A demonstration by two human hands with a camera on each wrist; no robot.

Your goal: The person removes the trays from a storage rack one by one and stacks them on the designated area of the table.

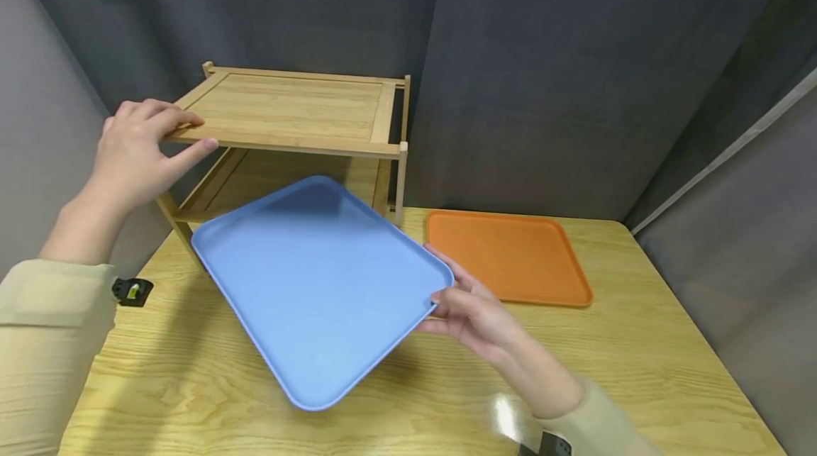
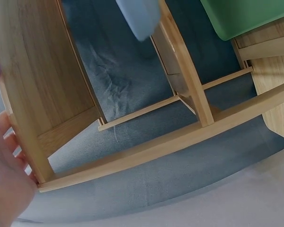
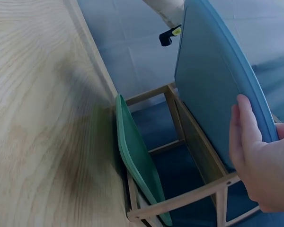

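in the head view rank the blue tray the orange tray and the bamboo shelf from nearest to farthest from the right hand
From the right hand:
1. Blue tray, held at its right corner.
2. Orange tray, flat on the table just behind the hand.
3. Bamboo shelf, back left, under the left hand.

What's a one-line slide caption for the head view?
Right hand holds a blue tray tilted above the wooden table; left hand steadies a bamboo shelf rack.
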